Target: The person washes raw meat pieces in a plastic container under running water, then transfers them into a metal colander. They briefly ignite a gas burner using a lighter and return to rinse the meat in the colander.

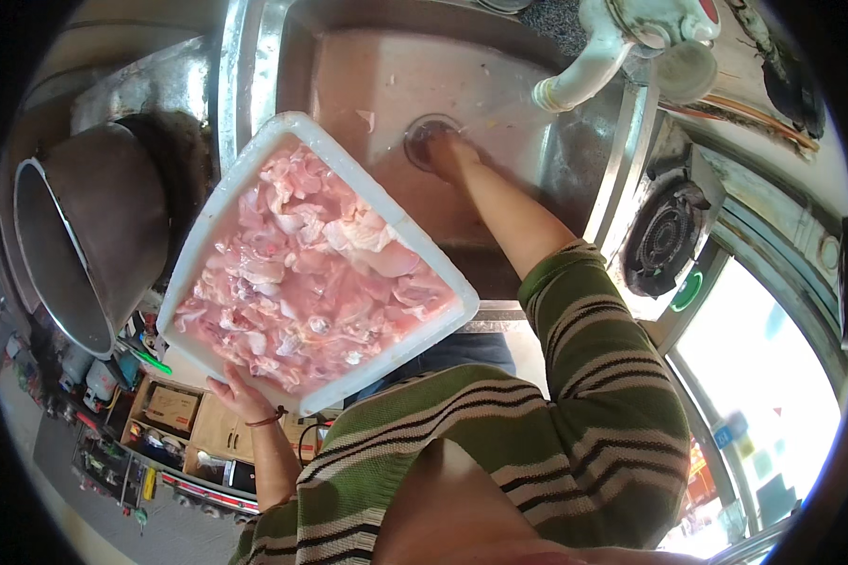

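A white plastic tub [424, 244] holds many pieces of raw chicken [304, 268] in pinkish liquid. It rests tilted across the left front edge of a stainless steel sink [367, 78]. My left hand [240, 399] grips the tub's near wall, some fingers hidden beneath or behind it. My right hand [449, 152] reaches down to the round drain [417, 134] in the sink's bottom, its fingers hidden in the dark opening. Cloudy pinkish water and small scraps lie in the basin around it.
A large metal pot [106, 226] lies tipped at the left. A white plastic pipe [593, 70] reaches over the sink's far right corner. A gas burner [664, 236] stands at the right. Wooden cabinets [215, 424] show at the lower left.
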`<state>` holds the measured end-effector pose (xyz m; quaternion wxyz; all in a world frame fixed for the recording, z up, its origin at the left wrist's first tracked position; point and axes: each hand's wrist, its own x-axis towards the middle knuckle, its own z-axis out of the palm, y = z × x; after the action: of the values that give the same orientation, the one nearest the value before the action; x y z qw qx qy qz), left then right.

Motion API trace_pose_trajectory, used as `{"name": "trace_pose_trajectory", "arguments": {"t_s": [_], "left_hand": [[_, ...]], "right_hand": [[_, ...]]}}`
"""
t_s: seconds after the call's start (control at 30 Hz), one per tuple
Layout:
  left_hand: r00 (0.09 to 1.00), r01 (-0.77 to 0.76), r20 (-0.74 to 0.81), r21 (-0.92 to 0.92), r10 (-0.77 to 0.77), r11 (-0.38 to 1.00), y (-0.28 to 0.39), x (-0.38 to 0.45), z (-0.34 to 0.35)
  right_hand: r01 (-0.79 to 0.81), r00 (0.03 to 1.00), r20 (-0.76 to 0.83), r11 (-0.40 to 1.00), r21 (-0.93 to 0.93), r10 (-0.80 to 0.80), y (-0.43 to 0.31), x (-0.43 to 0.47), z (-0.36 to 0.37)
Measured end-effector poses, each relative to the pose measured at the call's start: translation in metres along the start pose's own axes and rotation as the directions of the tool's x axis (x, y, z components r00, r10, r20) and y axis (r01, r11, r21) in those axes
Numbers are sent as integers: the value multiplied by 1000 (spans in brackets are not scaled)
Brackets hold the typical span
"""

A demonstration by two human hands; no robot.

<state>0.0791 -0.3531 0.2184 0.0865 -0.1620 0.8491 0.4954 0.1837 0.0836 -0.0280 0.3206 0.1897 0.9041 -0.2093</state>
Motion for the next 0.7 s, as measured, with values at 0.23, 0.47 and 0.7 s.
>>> {"name": "trace_pose_trajectory", "arguments": {"t_s": [0.23, 0.47, 0.7], "left_hand": [[999, 35, 20, 21, -35, 999, -13, 7, -17], [999, 31, 28, 35, -32, 999, -10, 7, -15], [1000, 16, -13, 18, -16, 1000, 0, 2, -4]], "right_hand": [[-117, 993, 58, 963, 243, 107, -18, 9, -4], [-44, 973, 222, 997, -71, 59, -16, 12, -5], [-182, 976, -88, 969, 168, 199, -10, 29, 37]]}}
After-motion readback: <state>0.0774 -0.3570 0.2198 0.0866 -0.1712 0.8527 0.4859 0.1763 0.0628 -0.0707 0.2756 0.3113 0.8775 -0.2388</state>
